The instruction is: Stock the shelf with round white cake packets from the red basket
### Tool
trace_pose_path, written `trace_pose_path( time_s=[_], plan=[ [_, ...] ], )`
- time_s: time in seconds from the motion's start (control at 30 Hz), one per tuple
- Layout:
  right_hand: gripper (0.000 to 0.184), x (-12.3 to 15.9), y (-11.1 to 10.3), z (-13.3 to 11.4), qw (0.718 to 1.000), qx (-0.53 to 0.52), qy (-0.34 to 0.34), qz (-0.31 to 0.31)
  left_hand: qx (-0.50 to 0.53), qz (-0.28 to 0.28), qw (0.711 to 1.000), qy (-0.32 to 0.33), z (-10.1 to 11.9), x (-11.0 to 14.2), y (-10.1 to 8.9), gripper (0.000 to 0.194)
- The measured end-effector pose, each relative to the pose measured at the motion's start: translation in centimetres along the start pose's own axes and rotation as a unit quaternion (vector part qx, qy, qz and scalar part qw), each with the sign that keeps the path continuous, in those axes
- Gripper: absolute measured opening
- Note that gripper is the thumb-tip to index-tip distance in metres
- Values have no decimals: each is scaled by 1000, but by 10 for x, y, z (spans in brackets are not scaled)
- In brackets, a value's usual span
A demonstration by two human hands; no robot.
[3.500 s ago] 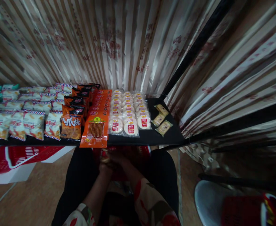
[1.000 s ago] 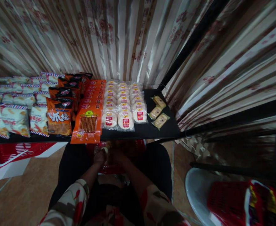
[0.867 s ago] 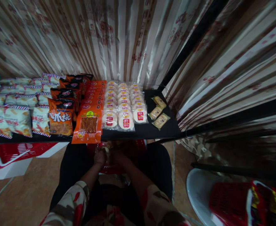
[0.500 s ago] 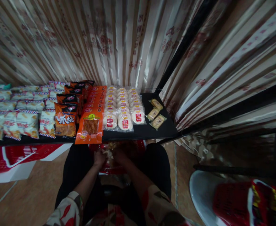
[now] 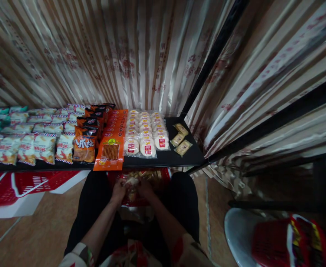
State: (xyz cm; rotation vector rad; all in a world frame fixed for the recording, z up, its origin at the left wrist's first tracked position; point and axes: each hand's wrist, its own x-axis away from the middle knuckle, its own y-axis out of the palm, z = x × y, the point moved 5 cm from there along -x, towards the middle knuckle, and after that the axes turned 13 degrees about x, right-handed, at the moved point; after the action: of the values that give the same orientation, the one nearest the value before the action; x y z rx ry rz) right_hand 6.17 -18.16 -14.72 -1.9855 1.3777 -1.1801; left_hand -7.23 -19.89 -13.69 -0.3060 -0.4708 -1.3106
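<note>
My left hand (image 5: 118,192) and my right hand (image 5: 144,188) meet over a red basket (image 5: 136,201) that rests between my knees, just below the front edge of a black shelf (image 5: 168,159). Both hands are closed around small clear-wrapped snack packets (image 5: 131,182) lifted from the basket. More tan packets (image 5: 148,174) lie in the basket behind them. On the shelf's right end lie three small tan biscuit packets (image 5: 180,139), beside rows of round white cakes (image 5: 145,130).
An orange pack of sticks (image 5: 110,152) overhangs the shelf edge, with orange-black chip bags (image 5: 85,144) and white snack bags (image 5: 26,146) to its left. Red baskets (image 5: 18,185) sit under the shelf at left. A white stool (image 5: 242,233) holds another red basket (image 5: 274,243) at right. Striped curtains hang behind.
My hands have stayed together over the basket and now hold a clear packet up slightly higher. The camera has tilted and shifted a little, so the shelf sits lower in view.
</note>
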Motion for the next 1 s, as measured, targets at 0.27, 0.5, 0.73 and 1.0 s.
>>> trace_pose_path(
  time_s=[0.27, 0.5, 0.73, 1.0],
  plan=[
    [22, 12, -6, 10, 982, -182, 0, 52, 82, -26, 996, -15, 17, 17, 1, 39],
    [29, 25, -15, 12, 937, -342, 4, 69, 46, -51, 997, -24, 24, 23, 3, 48],
    [51, 44, -33, 3, 891, -445, 31, 78, 63, -82, 994, -16, 35, 28, 9, 49],
    [50, 63, -38, 1, 842, -536, 45, 50, 78, -101, 991, -28, 44, 40, 18, 45]
  ],
)
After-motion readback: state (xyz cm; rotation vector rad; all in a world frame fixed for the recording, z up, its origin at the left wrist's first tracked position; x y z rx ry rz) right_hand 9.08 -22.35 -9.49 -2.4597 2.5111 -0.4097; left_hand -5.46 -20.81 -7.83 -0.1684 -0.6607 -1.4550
